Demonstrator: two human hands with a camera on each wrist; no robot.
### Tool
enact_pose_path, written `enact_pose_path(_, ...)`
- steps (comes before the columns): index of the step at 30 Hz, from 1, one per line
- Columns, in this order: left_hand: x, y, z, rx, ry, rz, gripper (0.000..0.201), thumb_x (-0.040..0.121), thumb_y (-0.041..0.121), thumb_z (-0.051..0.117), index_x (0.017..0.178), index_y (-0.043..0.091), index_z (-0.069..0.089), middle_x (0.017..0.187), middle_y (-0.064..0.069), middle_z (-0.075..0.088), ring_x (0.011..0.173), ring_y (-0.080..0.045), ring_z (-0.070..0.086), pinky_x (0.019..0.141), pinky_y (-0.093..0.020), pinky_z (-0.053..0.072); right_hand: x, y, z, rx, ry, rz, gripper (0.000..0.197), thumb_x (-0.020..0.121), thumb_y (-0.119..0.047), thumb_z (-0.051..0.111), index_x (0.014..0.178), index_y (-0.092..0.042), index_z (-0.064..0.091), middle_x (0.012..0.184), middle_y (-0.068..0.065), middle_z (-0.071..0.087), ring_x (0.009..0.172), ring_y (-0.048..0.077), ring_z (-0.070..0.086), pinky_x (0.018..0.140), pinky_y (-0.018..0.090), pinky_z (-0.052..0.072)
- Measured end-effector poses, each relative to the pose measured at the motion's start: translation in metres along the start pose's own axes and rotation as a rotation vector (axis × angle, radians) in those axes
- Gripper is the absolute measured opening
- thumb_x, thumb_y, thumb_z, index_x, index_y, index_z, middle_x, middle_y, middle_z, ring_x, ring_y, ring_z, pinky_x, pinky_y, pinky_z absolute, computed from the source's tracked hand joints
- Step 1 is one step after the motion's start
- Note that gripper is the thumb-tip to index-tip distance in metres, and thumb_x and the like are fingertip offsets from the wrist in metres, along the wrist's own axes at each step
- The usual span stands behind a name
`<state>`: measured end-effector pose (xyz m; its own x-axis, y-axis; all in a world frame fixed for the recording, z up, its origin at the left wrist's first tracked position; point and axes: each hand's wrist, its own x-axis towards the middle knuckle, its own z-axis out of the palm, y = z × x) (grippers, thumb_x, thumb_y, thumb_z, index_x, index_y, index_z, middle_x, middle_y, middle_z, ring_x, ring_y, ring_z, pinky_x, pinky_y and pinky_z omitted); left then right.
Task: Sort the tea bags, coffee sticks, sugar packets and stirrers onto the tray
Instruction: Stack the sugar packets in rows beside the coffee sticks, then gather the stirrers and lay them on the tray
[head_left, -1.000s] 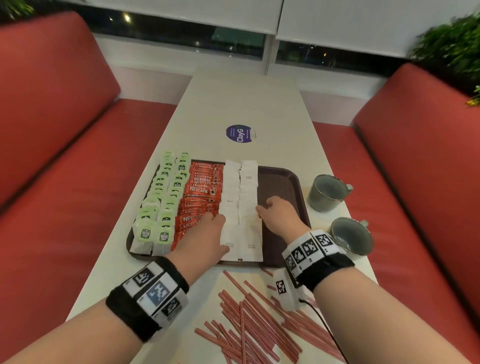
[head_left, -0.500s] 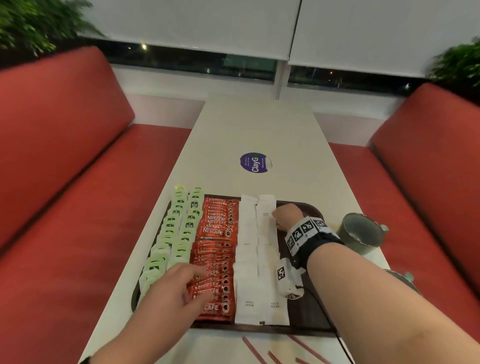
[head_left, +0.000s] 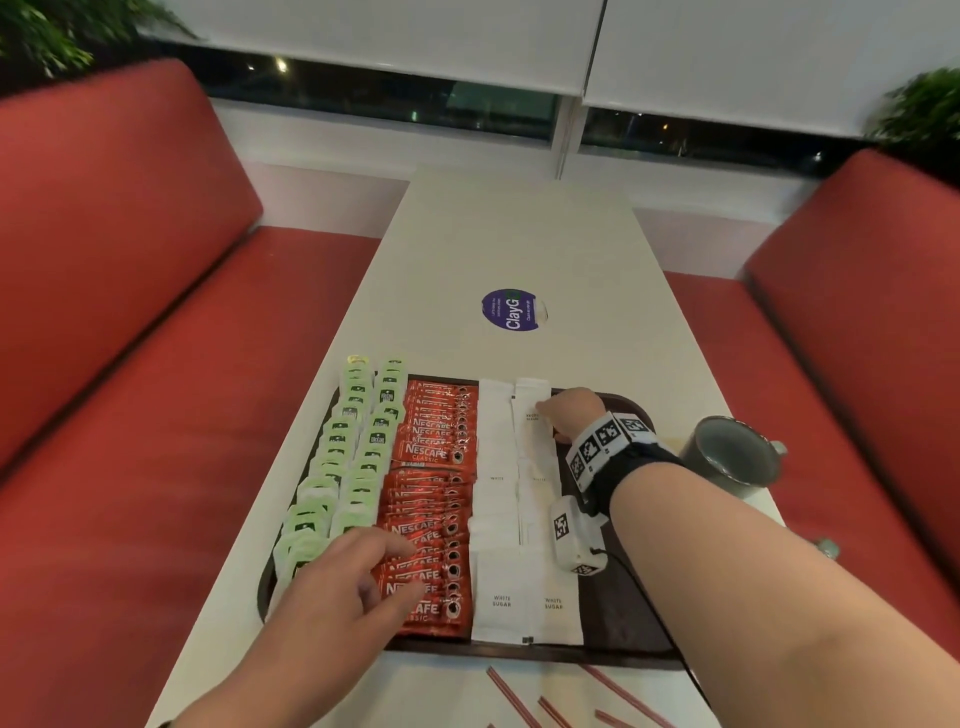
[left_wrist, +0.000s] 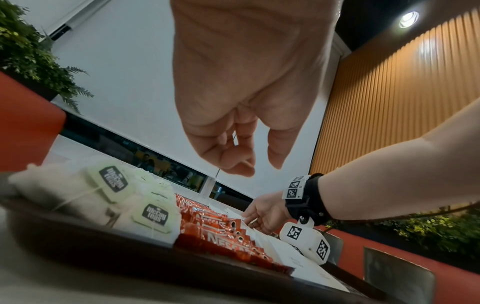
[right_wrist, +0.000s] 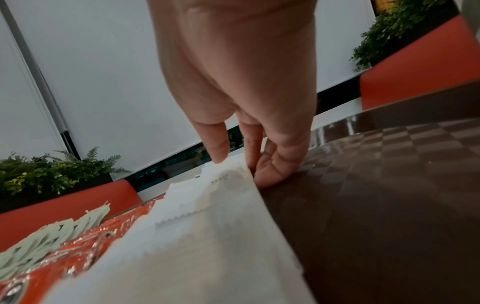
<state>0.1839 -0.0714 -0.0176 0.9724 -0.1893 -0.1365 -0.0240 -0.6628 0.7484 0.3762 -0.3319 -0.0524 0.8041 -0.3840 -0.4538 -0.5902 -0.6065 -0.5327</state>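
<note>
Head view shows our left hand (head_left: 337, 587) hovering, fingers loose, over red foil coffee sticks (head_left: 431, 499) on the dark brown plastic tray (head_left: 631, 613). Only the right wrist view reveals our right hand (right_wrist: 241, 98), fingers straight, touching the white paper sugar packets (right_wrist: 207, 226).

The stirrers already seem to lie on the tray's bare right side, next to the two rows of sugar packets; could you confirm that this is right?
Not quite: the stirrers lie on the table, in front of the tray. The head view shows it. The tray's right side beside the sugar packets is indeed bare.
</note>
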Motion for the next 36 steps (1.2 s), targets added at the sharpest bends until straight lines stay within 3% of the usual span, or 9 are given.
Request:
enact_pose_path(2, -0.001, 0.0, 0.0, -0.012, 0.008, 0.008, 0.019, 0.082, 0.031, 0.071, 0.09, 0.041, 0.057, 0.086, 0.013, 0.057, 0.073, -0.005, 0.058, 0.061, -0.01, 0.043, 0.0, 0.001, -0.002, 0.011, 0.012, -0.019, 0.029, 0.095, -0.024, 0.047, 0.102, 0.001, 0.062, 0.095, 0.011, 0.058, 0.098, 0.028, 0.061, 0.092, 0.035, 0.05)
enact_pose_path(6, -0.003, 0.003, -0.002, -0.021, 0.033, 0.03, 0.019, 0.081, 0.027, 0.071, 0.091, 0.038, 0.06, 0.081, 0.01, 0.056, 0.072, -0.003, 0.057, 0.063, -0.007, 0.041, -0.02, 0.005, -0.018, 0.055, 0.084, -0.053, 0.034, 0.095, -0.023, 0.046, 0.069, -0.002, 0.051, 0.082, 0.01, 0.058, 0.083, 0.025, 0.054, 0.068, 0.029, 0.044)
enact_pose_path(10, -0.009, 0.011, -0.002, -0.025, 0.044, 0.034, 0.018, 0.082, 0.027, 0.071, 0.094, 0.034, 0.061, 0.078, 0.009, 0.057, 0.071, 0.0, 0.055, 0.058, -0.005, 0.039, -0.089, 0.028, -0.043, 0.27, 0.117, -0.283, 0.02, 0.091, -0.021, 0.057, 0.105, -0.01, 0.066, 0.087, -0.001, 0.06, 0.084, 0.017, 0.054, 0.075, 0.029, 0.045)
enact_pose_path(13, -0.017, 0.013, 0.001, 0.023, -0.007, 0.033, 0.019, 0.082, 0.032, 0.07, 0.095, 0.039, 0.059, 0.071, 0.008, 0.055, 0.067, -0.001, 0.054, 0.055, -0.007, 0.037, -0.169, 0.071, -0.059, 0.111, -0.015, -0.481, 0.01, 0.089, -0.021, 0.062, 0.096, -0.021, 0.068, 0.091, -0.012, 0.066, 0.081, 0.005, 0.058, 0.075, 0.021, 0.046)
enact_pose_path(16, -0.03, 0.015, 0.008, 0.134, -0.156, 0.052, 0.024, 0.08, 0.036, 0.072, 0.092, 0.048, 0.054, 0.077, 0.011, 0.056, 0.073, -0.002, 0.055, 0.06, -0.012, 0.036, -0.23, 0.135, -0.062, -0.222, -0.245, -0.476, 0.008, 0.087, -0.028, 0.066, 0.095, -0.029, 0.067, 0.096, -0.015, 0.065, 0.089, 0.0, 0.058, 0.078, 0.018, 0.044)
enact_pose_path(22, -0.066, 0.015, 0.037, 0.391, -0.54, 0.134, 0.053, 0.074, 0.044, 0.075, 0.117, 0.05, 0.045, 0.118, 0.027, 0.045, 0.101, 0.003, 0.048, 0.083, -0.011, 0.038, -0.254, 0.235, -0.033, -0.515, -0.101, -0.232, 0.064, 0.093, -0.049, 0.049, 0.146, -0.017, 0.033, 0.15, 0.001, 0.032, 0.136, 0.02, 0.03, 0.113, 0.031, 0.026)
enact_pose_path(24, -0.078, 0.015, 0.051, 0.439, -0.588, 0.227, 0.068, 0.072, 0.045, 0.075, 0.13, 0.047, 0.04, 0.127, 0.027, 0.036, 0.116, 0.002, 0.039, 0.096, -0.013, 0.033, -0.252, 0.241, -0.027, -0.51, -0.071, -0.208, 0.077, 0.091, -0.057, 0.047, 0.15, -0.015, 0.022, 0.157, 0.004, 0.021, 0.142, 0.024, 0.02, 0.117, 0.036, 0.022)
enact_pose_path(28, -0.099, 0.016, 0.081, 0.576, -0.65, 0.442, 0.079, 0.072, 0.051, 0.072, 0.141, 0.043, 0.032, 0.143, 0.022, 0.024, 0.129, -0.005, 0.022, 0.11, -0.023, 0.024, -0.253, 0.226, -0.013, -0.522, -0.158, -0.326, 0.086, 0.079, -0.072, 0.049, 0.144, -0.019, 0.028, 0.15, 0.002, 0.032, 0.134, 0.023, 0.03, 0.11, 0.04, 0.032)
enact_pose_path(36, -0.091, 0.026, 0.115, 0.685, -0.475, 0.436, 0.044, 0.087, 0.045, 0.059, 0.124, 0.022, 0.053, 0.119, 0.002, 0.05, 0.11, -0.017, 0.046, 0.09, -0.029, 0.041, -0.281, 0.192, 0.029, -0.701, -0.207, -0.482, 0.11, 0.06, -0.073, 0.069, 0.143, -0.014, 0.025, 0.137, 0.004, 0.034, 0.123, 0.025, 0.032, 0.102, 0.043, 0.038)
